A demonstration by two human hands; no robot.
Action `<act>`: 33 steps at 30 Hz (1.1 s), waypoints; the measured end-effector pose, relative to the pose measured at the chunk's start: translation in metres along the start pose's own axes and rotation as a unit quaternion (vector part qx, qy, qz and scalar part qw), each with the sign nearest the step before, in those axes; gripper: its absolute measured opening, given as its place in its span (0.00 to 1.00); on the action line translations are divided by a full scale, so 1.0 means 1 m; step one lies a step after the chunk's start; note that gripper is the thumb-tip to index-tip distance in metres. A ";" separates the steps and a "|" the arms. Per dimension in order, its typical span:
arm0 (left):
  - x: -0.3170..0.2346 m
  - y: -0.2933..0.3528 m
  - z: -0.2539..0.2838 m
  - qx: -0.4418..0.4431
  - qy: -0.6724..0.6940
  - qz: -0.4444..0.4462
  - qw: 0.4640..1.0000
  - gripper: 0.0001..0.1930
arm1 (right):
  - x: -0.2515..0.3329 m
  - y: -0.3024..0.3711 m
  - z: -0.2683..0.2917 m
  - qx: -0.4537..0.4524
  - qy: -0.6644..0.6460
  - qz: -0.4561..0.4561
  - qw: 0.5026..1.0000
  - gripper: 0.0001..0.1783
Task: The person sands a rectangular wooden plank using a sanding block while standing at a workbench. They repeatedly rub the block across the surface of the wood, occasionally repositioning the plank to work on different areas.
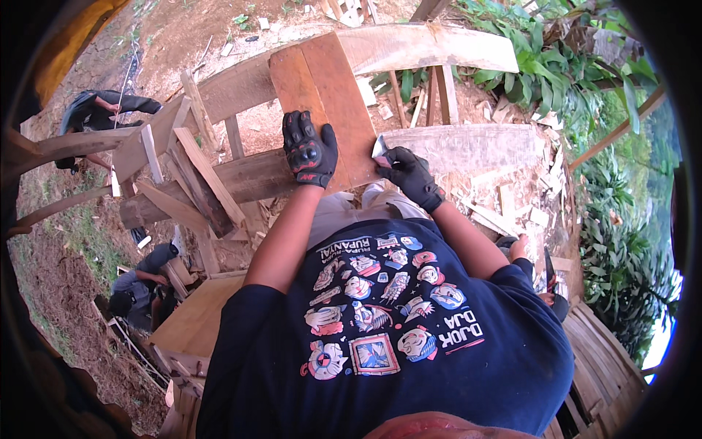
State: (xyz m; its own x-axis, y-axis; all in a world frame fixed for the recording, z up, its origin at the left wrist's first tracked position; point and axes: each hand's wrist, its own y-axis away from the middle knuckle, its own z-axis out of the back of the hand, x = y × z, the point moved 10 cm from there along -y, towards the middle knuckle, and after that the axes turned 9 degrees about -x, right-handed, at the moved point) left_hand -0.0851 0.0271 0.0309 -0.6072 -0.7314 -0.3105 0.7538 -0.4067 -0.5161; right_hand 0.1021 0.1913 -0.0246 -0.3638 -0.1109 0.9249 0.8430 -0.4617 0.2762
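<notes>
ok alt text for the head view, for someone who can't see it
A gloved left hand rests on a reddish-brown board across timber beams; the gloved right hand holds a small grey object, kind unclear, at the board's right edge. Wood scraps lie around.

Outdoor woodworking yard, approx.: reddish-brown plank (345,110) across rough timber beams (431,50), upper ctr of frame; wood offcuts & chips (506,208) lying about, R of ctr; bare soil (164,55), upper L; co-workers (86,113) along L side; boards (603,344), lower R; leafy plants (614,227), far R.
</notes>
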 end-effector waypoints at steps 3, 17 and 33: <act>0.001 0.000 -0.001 0.002 0.001 0.002 1.000 0.29 | 0.020 -0.004 -0.006 0.015 0.101 0.081 0.991 0.13; -0.004 -0.002 0.002 0.001 0.003 -0.008 1.000 0.29 | 0.021 -0.041 0.002 -0.041 0.224 0.126 0.966 0.17; -0.002 -0.003 0.000 0.021 -0.013 0.011 1.000 0.30 | 0.031 -0.042 -0.020 -0.048 0.247 0.152 0.956 0.17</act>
State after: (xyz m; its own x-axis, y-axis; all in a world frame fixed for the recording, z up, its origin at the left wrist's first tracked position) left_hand -0.0866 0.0297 0.0327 -0.5849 -0.7534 -0.3005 0.7767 -0.4134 -0.4752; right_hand 0.0473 0.1899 -0.0129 -0.2699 -0.6443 0.7156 0.9083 -0.4169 -0.0328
